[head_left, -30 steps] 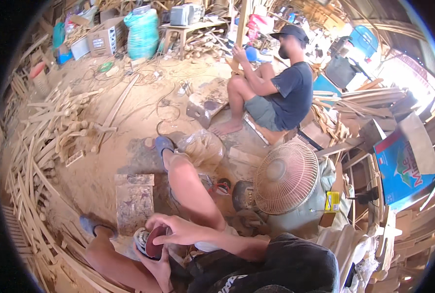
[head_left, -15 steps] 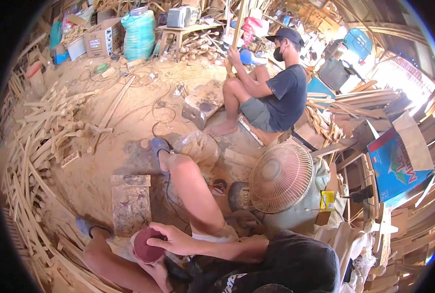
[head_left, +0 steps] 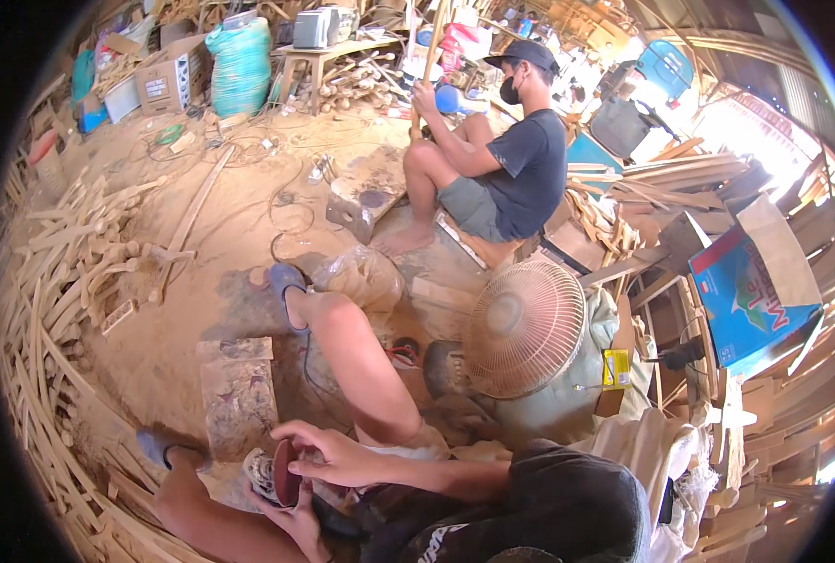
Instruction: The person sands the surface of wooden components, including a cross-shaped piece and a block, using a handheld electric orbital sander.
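Observation:
I sit on the ground with my legs stretched over sawdust. My right hand (head_left: 331, 455) lies over a dark red sanding disc (head_left: 284, 473), fingers curled on its edge. The disc sits on a small grey-white power tool (head_left: 260, 475), which my left hand (head_left: 294, 519) grips from below. The disc shows almost edge-on. A worn wooden block (head_left: 237, 394) lies just beyond the tool, between my legs. My blue sandals (head_left: 284, 281) are on my feet.
A person in a dark shirt and cap (head_left: 516, 169) sits beyond, holding a wooden stick. A beige fan (head_left: 523, 328) stands at my right. Wooden sticks (head_left: 70, 272) pile up at the left. Cables cross the floor, and cardboard boxes (head_left: 746, 291) stand at the right.
The disc has turned from face-on to nearly edge-on in my hands. My right hand has shifted over its rim. The seated person has barely moved.

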Demonstrator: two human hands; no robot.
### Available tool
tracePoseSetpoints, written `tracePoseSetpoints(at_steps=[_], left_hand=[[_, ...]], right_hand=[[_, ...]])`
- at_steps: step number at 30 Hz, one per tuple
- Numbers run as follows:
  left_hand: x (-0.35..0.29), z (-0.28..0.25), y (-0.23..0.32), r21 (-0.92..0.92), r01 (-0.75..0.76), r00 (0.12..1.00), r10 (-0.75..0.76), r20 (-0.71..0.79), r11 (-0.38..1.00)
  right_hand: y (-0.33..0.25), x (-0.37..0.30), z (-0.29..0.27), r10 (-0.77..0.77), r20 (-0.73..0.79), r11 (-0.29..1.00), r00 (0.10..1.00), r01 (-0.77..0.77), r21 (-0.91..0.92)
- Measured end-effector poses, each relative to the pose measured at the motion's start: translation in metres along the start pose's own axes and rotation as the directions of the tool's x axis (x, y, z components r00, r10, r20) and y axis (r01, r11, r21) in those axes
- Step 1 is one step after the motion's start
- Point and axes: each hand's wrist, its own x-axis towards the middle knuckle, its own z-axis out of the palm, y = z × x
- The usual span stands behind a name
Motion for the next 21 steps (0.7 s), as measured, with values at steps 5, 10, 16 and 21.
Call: tracePoseSetpoints(at_steps=[5, 10, 16, 21], left_hand=[[0.004, -0.006, -0.014, 0.145, -0.054, 0.998, 0.048, 0.04, 0.988], [0.003, -0.013, -0.032, 0.075, -0.034, 0.999, 0.032, 0.024, 0.997], [0.003, -0.008, -0.023, 0.027, -0.03, 0.999, 0.03, 0.019, 0.999], [0.005, 0.0, -0.007, 0.022, -0.062, 0.998, 0.061, 0.029, 0.998]], right_hand=[[-0.037, 0.013, -0.015, -0.13, 0.171, 0.962, 0.977, 0.166, -0.216], [-0.058, 0.018, -0.016, -0.157, 0.194, 0.955, 0.968, 0.199, -0.22], [-0.067, 0.027, -0.026, -0.077, 0.331, 0.95, 0.941, 0.17, -0.263], [-0.065, 0.033, -0.021, -0.113, 0.216, 0.931, 0.97, 0.179, -0.318]])
